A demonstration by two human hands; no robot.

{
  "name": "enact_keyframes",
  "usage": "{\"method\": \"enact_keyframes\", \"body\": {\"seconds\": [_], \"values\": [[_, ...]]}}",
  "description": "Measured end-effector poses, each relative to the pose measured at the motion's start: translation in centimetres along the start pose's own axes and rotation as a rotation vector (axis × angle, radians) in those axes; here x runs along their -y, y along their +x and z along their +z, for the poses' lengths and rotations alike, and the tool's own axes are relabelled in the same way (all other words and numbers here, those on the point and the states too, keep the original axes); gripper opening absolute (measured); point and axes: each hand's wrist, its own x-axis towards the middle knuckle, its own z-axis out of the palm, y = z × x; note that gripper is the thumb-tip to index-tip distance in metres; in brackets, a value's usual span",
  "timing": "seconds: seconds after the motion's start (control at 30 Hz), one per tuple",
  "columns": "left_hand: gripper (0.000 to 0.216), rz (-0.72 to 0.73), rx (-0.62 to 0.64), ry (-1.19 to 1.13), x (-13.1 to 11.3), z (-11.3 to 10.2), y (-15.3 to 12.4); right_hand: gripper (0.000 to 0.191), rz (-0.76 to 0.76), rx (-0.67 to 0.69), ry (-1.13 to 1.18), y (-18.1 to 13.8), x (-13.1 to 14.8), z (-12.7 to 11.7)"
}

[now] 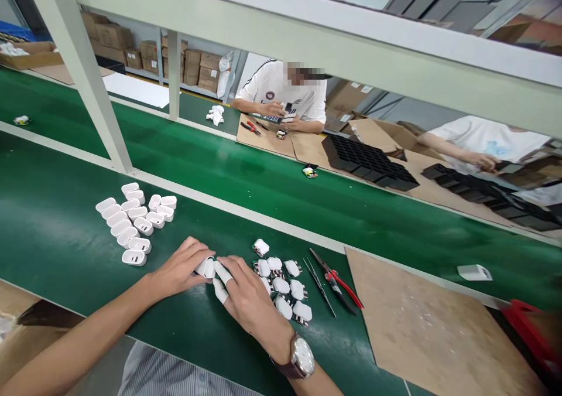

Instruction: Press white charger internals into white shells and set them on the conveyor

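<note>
My left hand (184,265) is closed round a white plastic charger housing (204,268), held just above the green bench. Thumb and forefinger of my right hand (248,293), both in white finger cots, pinch the housing's near right end. What sits inside the housing is mostly hidden by the fingers. To the left lie several empty-looking white housings (127,236), some showing port slots. Beside my right hand are several charger circuit boards with white caps (281,285). Tweezers (319,287) and red-handled long-nose pliers (336,282) lie to their right.
A brown board (430,325) covers the bench at right, with a red object (531,331) beyond it. Behind the bench runs a green conveyor belt (219,167) carrying a white housing (475,272). Frame posts (90,74) rise in front. Two co-workers sit opposite, near black trays (369,161).
</note>
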Motion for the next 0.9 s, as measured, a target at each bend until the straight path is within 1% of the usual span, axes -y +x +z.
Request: {"method": "enact_keyframes", "body": {"seconds": [0.1, 0.2, 0.27, 0.33, 0.47, 0.57, 0.63, 0.7, 0.77, 0.83, 0.9], "values": [[0.053, -0.003, 0.015, -0.023, 0.0, 0.0, 0.0, 0.02, 0.029, 0.004, 0.021, 0.3, 0.1, 0.1], [0.053, -0.028, 0.02, -0.088, 0.0, 0.0, 0.1, 0.032, 0.049, -0.044, 0.06, 0.5, 0.1, 0.0], [0.051, -0.051, 0.043, -0.144, 0.0, 0.0, 0.2, 0.035, 0.044, -0.071, 0.083, 0.6, 0.1, 0.0], [0.049, -0.074, 0.067, -0.187, 0.0, -0.1, 0.3, 0.033, 0.044, -0.067, 0.096, 0.8, 0.1, 0.1], [0.048, -0.1, 0.077, -0.229, -0.1, -0.4, 0.7, 0.026, 0.079, -0.005, 0.078, 1.1, 0.1, 0.5], [0.049, -0.133, 0.096, -0.241, -0.3, -0.6, 0.7, 0.026, 0.066, 0.014, 0.085, 1.3, -0.3, 0.4], [0.057, -0.192, 0.105, -0.231, -0.4, -0.6, 0.5, 0.031, 0.058, 0.013, 0.106, 1.5, -0.7, 0.4], [0.072, -0.267, 0.107, -0.224, -0.3, -0.4, 0.2, 0.036, 0.063, 0.018, 0.117, 1.6, -0.9, 0.5], [0.085, -0.318, 0.107, -0.236, -0.2, -0.1, -0.1, 0.034, 0.055, 0.026, 0.118, 1.7, -1.0, 0.7], [0.09, -0.329, 0.122, -0.258, -0.1, 0.0, -0.3, 0.029, 0.025, 0.038, 0.097, 1.7, -0.9, 1.0], [0.089, -0.315, 0.139, -0.268, -0.1, 0.1, -0.4, 0.027, 0.001, 0.055, 0.058, 1.7, -0.9, 1.1]]}}
